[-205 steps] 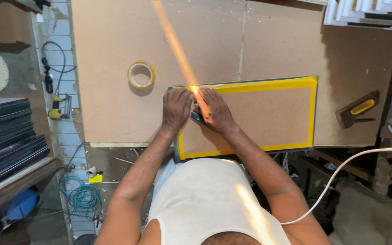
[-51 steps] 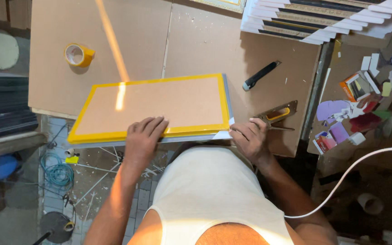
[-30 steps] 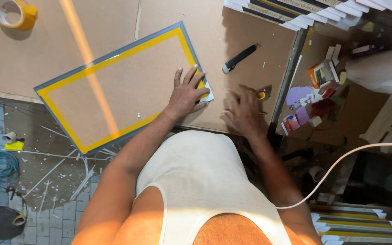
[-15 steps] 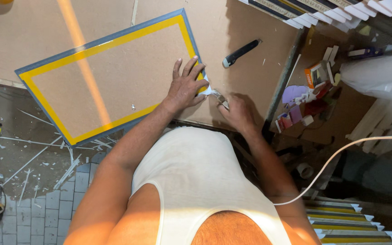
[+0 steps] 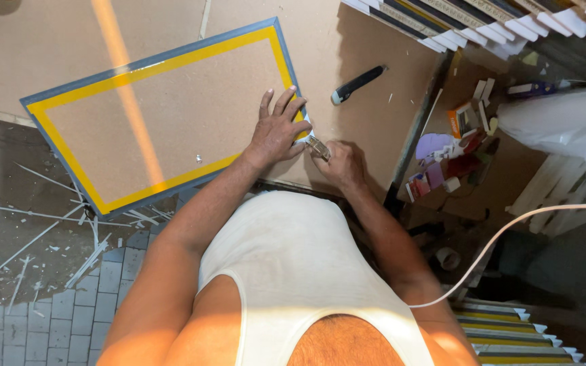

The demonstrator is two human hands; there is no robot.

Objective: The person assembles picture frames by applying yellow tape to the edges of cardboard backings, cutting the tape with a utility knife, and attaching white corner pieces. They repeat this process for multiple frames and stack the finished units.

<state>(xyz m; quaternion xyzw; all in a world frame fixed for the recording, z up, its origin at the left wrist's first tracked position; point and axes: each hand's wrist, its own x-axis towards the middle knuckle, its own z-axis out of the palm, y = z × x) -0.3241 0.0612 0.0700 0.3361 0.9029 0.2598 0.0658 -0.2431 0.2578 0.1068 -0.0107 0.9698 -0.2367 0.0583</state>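
A brown backing board (image 5: 164,115) edged with yellow tape and a grey frame lies tilted on the workbench (image 5: 347,41). My left hand (image 5: 277,129) presses flat on its near right corner, fingers spread. My right hand (image 5: 339,161) is closed on a small metal-bladed tool (image 5: 317,147) whose tip touches that same corner, right beside my left hand. A white scrap shows at the corner under my left fingers.
A black-handled knife (image 5: 357,84) lies on the bench beyond my hands. Stacked frame mouldings (image 5: 496,24) sit at the top right. Coloured small boxes and scraps (image 5: 452,149) lie on a lower shelf at right. A white cable (image 5: 510,234) crosses right. Strips litter the tiled floor (image 5: 49,244) at left.
The board was turned so its corner faces me. My right hand picked up the tool from the bench and brought it to the corner; my left hand moved onto that corner.
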